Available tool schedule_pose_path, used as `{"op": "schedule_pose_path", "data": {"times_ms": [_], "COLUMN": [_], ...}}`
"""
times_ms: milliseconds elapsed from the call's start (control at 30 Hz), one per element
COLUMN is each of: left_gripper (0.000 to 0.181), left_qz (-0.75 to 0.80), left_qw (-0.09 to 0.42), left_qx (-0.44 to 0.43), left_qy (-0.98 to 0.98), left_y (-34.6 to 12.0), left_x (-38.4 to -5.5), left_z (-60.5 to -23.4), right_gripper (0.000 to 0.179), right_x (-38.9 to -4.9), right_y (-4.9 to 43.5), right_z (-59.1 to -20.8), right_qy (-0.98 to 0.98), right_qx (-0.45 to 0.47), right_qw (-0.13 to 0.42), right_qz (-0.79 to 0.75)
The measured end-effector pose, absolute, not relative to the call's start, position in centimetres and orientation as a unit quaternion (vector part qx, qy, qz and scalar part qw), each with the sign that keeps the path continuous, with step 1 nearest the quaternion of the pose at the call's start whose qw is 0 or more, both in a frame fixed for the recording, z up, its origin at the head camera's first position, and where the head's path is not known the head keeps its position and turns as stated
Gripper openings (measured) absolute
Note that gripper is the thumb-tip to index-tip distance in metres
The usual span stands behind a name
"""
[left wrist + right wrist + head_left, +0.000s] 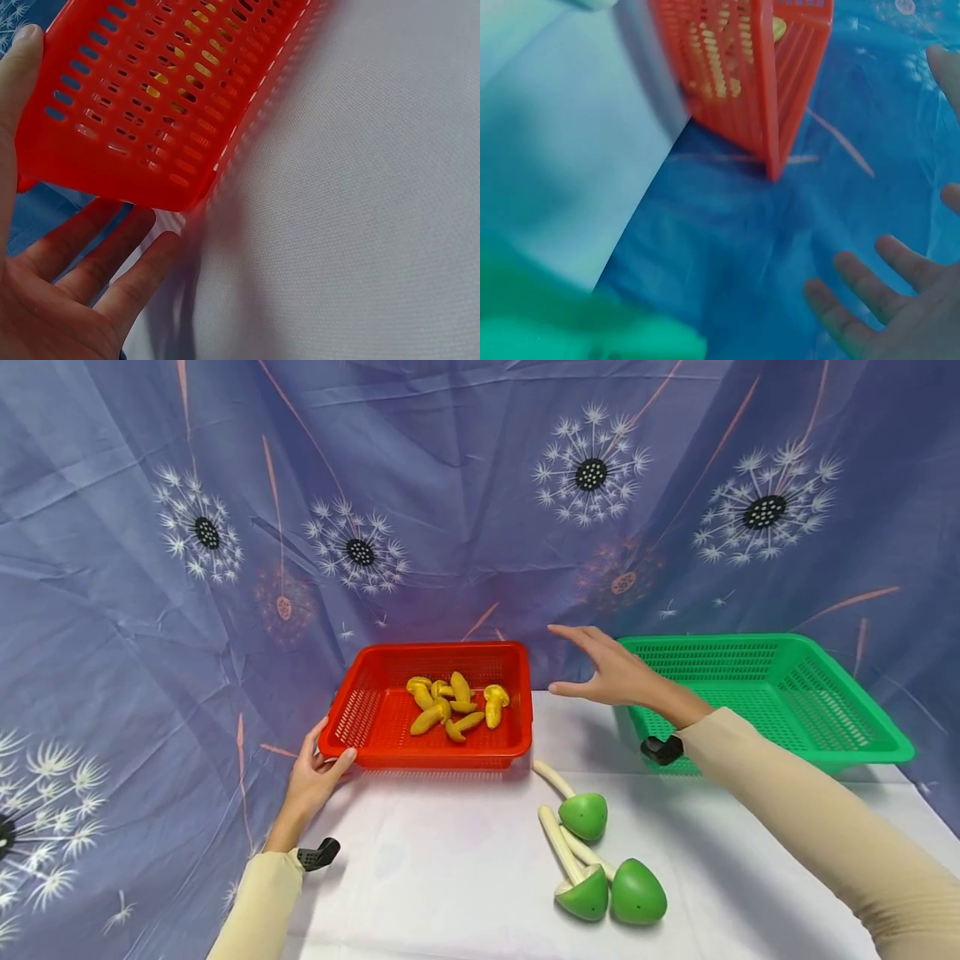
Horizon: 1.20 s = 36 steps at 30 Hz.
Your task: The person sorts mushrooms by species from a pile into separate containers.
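My left hand is at the front left corner of a red plastic basket. Its thumb touches the rim, while the other fingers stretch out fairly straight by the end wall, as the left wrist view shows. Several yellow toy mushrooms lie inside the basket. Between the red basket and a green basket, my right hand hovers with thumb and fingers spread apart, holding nothing. In the right wrist view those fingers stand away from the red basket.
Three toy mushrooms with green caps and long pale stems lie on the white cloth, in front of the space between the baskets. A blue curtain with dandelion prints hangs behind the baskets and down the left side.
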<state>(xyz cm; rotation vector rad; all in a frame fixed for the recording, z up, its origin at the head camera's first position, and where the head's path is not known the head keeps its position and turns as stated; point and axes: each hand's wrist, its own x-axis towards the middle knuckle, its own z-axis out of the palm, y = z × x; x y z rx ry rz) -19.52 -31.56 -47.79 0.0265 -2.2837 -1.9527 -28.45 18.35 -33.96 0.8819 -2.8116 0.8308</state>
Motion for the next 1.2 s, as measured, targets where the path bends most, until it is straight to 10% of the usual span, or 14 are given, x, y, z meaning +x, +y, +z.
{"op": "schedule_pose_path", "data": {"times_ms": [400, 1200], "left_gripper": [0.086, 0.084], "left_qz": [-0.664, -0.644], "left_qw": [0.054, 0.054], "left_qx": [0.001, 0.0], "left_qy": [-0.746, -0.763], "left_y": [-30.8, -31.6], "left_x": [-18.5, -19.3], "left_z": [-45.9, -47.5], "right_gripper": [0.093, 0.082], "right_x": [-22.4, -14.2], "right_y": [28.9, 38.3], "right_z": [-34.8, -42.9], "right_qy": [-0.931, -0.936], "right_qx": [0.225, -0.017], "right_qw": [0.173, 0.236], "right_qz": [0.232, 0.262]}}
